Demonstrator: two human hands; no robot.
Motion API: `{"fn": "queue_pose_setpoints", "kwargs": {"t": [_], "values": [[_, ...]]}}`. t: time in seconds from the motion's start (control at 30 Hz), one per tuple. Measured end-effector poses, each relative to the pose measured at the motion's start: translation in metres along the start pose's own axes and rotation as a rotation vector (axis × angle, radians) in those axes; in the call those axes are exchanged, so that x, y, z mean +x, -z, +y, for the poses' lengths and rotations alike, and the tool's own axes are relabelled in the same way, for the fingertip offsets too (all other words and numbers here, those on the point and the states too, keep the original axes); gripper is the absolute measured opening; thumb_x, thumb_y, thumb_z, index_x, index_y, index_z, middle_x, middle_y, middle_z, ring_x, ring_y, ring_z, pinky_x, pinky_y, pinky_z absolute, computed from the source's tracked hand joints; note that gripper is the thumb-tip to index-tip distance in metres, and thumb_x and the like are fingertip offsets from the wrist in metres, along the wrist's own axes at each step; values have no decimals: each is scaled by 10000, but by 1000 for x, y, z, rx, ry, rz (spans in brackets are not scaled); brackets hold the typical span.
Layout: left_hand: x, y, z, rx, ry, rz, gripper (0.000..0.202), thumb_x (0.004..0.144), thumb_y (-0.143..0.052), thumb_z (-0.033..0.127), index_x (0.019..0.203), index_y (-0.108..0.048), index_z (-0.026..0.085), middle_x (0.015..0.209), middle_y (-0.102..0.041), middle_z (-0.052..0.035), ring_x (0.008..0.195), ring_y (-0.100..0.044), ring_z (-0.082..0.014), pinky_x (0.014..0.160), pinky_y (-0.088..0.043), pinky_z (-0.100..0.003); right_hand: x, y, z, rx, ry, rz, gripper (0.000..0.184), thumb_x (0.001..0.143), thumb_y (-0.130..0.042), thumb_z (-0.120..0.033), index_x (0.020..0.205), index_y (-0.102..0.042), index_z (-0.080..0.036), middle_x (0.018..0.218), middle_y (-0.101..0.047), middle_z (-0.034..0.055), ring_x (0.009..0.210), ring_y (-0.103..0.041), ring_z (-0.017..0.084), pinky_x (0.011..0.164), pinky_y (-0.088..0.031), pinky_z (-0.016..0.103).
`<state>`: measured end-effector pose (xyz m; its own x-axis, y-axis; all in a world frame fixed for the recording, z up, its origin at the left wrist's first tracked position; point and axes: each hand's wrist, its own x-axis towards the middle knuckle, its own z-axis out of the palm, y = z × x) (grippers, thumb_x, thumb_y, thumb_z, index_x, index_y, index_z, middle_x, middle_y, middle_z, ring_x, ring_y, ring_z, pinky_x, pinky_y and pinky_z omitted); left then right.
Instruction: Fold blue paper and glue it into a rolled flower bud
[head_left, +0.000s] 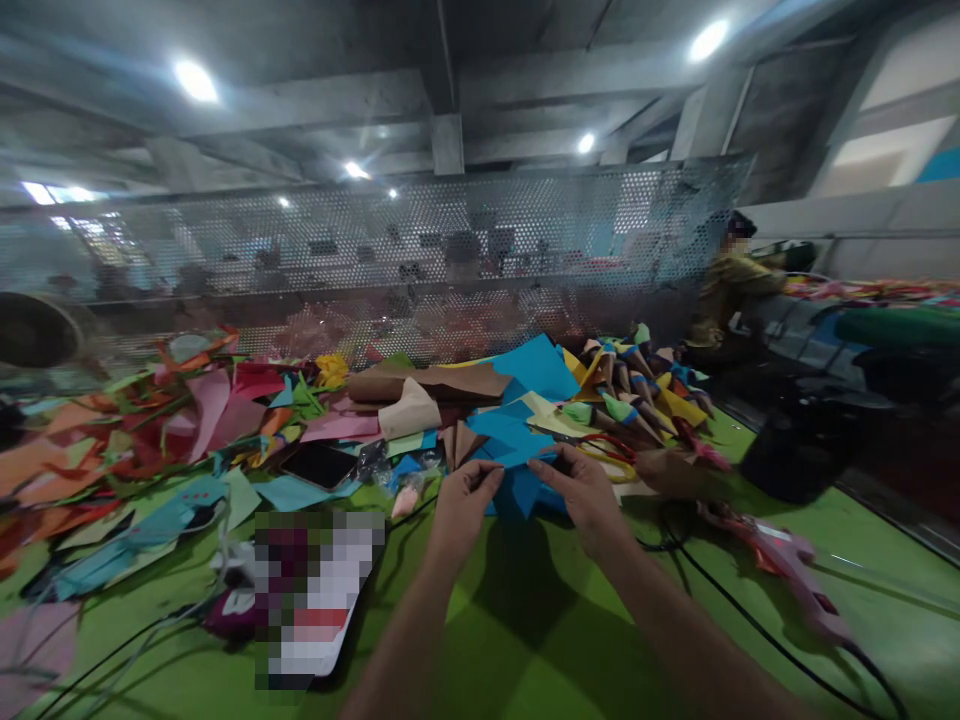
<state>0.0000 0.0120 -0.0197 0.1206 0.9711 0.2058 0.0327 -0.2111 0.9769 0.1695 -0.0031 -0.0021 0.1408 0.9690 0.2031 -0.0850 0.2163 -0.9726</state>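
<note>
My left hand (463,497) and my right hand (585,497) pinch a small blue cut piece (521,492) between thumbs and fingers, just above the green tabletop. Whether this piece is felt or paper I cannot tell. Behind it lie more blue sheets (504,432) and a folded brown piece (460,444). Scissors (619,466) with red and yellow handles rest just beyond my right hand. A pink glue gun (799,575) lies on the right with its black cord on the table. Small clear plastic bags (375,465) sit left of my left hand.
Coloured scraps (161,430) heap up on the left. A dark phone (319,465) and a blurred-out device (322,610) lie nearer. Several brown cones (637,385) pile at back right, near a black container (799,445). A perforated metal screen (450,260) stands behind; a person (731,285) works beyond.
</note>
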Motion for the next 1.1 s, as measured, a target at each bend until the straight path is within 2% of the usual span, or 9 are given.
{"fn": "queue_pose_setpoints", "kwargs": {"t": [0.27, 0.37, 0.5, 0.6, 0.77, 0.9, 1.0, 1.1], "values": [[-3, 1, 7, 126, -51, 15, 266, 820, -612, 414, 825, -669, 155, 637, -539, 20, 618, -450, -133, 573, -316, -245, 2, 3, 2, -231, 30, 20, 370, 659, -762, -527, 788, -686, -189, 569, -491, -34, 551, -396, 135, 499, -279, 259], [-3, -1, 8, 71, -34, 28, 287, 800, -633, 435, 857, -675, 157, 661, -547, 18, 628, -456, -132, 578, -323, -240, 1, 3, 1, -251, 51, 35, 357, 674, -750, -528, 747, -678, -185, 587, -531, -20, 560, -417, 137, 508, -299, 261], [-3, -1, 7, -20, 41, -14, 397, 757, -679, 518, 914, -690, 153, 634, -518, 28, 610, -430, -125, 557, -304, -233, 0, 2, 0, -178, 43, 64, 384, 646, -773, -537, 751, -660, -186, 582, -528, -28, 544, -415, 129, 493, -306, 254], [-2, 0, 4, -49, 16, -22, 359, 760, -693, 497, 844, -682, 149, 643, -535, 23, 625, -443, -123, 580, -322, -235, -1, 2, -1, -148, 14, 51, 399, 642, -786, -539, 785, -672, -185, 571, -508, -39, 538, -408, 121, 491, -304, 249], [-2, 2, 4, -11, -34, 24, 319, 781, -683, 471, 813, -677, 154, 638, -542, 29, 609, -437, -120, 581, -321, -236, 0, 4, -2, -137, -49, -21, 414, 620, -800, -559, 750, -691, -182, 620, -590, -5, 592, -497, 153, 539, -393, 280], [-2, 2, 5, -45, 17, -19, 385, 775, -679, 527, 854, -678, 150, 607, -478, 47, 576, -390, -106, 548, -282, -232, 1, 5, 0, -97, -27, 3, 381, 627, -804, -539, 736, -684, -194, 647, -619, 4, 613, -527, 163, 578, -432, 295], [-2, 2, 3, -70, 29, -91, 349, 788, -675, 494, 802, -656, 146, 601, -455, 50, 566, -372, -98, 540, -272, -227, 1, 5, 0, -115, -20, 14, 355, 650, -792, -526, 743, -682, -202, 653, -615, 0, 609, -518, 156, 561, -424, 282], [-1, 3, -1, 9, -32, -70, 265, 814, -655, 410, 785, -662, 147, 634, -525, 25, 599, -429, -114, 566, -311, -232, 1, 5, -2, -222, -12, -52, 358, 652, -784, -516, 813, -723, -203, 693, -642, 10, 629, -529, 168, 551, -422, 284]]}}
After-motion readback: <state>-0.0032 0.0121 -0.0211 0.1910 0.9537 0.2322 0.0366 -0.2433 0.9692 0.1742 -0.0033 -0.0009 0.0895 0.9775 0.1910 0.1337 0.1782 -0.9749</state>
